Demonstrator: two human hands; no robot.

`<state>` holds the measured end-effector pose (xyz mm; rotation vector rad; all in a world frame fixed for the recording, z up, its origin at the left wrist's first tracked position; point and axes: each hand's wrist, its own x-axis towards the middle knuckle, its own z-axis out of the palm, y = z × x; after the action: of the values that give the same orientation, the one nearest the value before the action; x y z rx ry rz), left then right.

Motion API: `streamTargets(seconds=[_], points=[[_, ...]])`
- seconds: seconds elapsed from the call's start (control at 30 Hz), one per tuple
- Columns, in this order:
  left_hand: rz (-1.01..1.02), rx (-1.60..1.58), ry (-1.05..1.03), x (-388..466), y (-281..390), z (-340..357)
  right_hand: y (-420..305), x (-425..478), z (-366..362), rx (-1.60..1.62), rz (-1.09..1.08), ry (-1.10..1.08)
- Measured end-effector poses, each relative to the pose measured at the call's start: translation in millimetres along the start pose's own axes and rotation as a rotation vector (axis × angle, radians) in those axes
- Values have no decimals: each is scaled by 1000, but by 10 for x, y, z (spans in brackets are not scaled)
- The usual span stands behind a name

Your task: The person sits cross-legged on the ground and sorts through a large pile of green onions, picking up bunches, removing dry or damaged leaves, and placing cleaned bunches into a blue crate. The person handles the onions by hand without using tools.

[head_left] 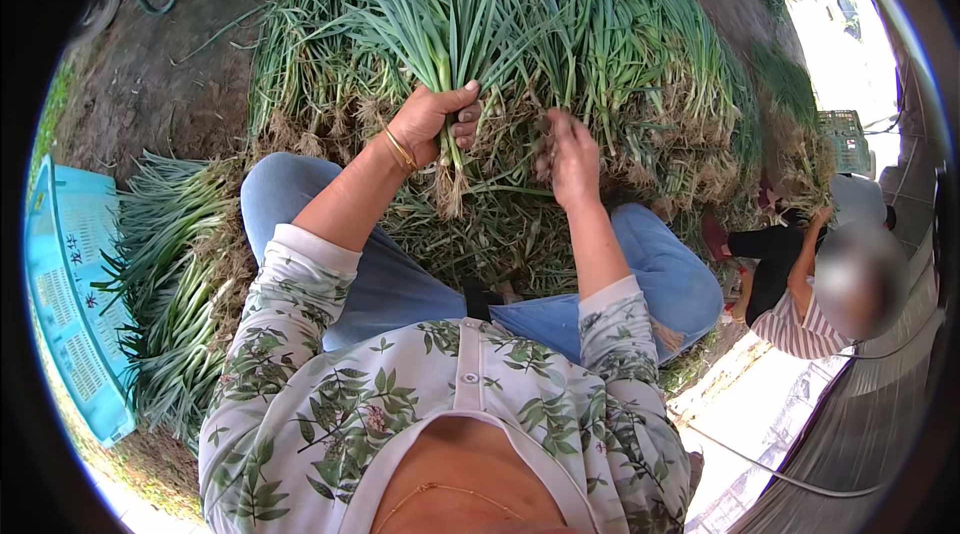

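Note:
My left hand (442, 121) is closed round the white lower stems of a bunch of green onion or garlic plants (442, 61); the roots hang below the fist and the leaves fan out above it. To its right, my right hand (571, 151) is raised with bent fingers, blurred at the tips, near the roots of the heap; whether it pinches anything cannot be told. A large heap of the same leafy plants (637, 46) lies before me, roots towards me. Loose leaves and trimmings (510, 234) cover the ground between my knees.
A row of plants (187, 271) with roots lies by my left knee, beside a turquoise plastic crate (82, 309). At the right, a person (802, 316) in a striped top sits handling another pile (795, 121). Green crates (844, 140) stand beyond. A wheel (97, 9) shows upper left.

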<state>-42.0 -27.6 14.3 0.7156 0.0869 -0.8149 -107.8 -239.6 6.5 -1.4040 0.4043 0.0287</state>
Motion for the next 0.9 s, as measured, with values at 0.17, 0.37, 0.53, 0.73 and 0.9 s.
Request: streamTargets(seconds=[0.17, 0.37, 0.53, 0.73, 0.9], points=[[-68, 39, -42, 27, -75, 36, -567, 612, 243, 179, -249, 70], [-106, -28, -48, 22, -117, 14, -857, 961, -17, 173, -232, 480], [-89, -64, -1, 13, -88, -29, -812, 547, 6, -259, -89, -56], [-142, -74, -14, 48, -130, 39, -473, 358, 346, -973, -542, -58], [183, -260, -277, -83, 193, 17, -248, 962, -667, -625, -292, 402]])
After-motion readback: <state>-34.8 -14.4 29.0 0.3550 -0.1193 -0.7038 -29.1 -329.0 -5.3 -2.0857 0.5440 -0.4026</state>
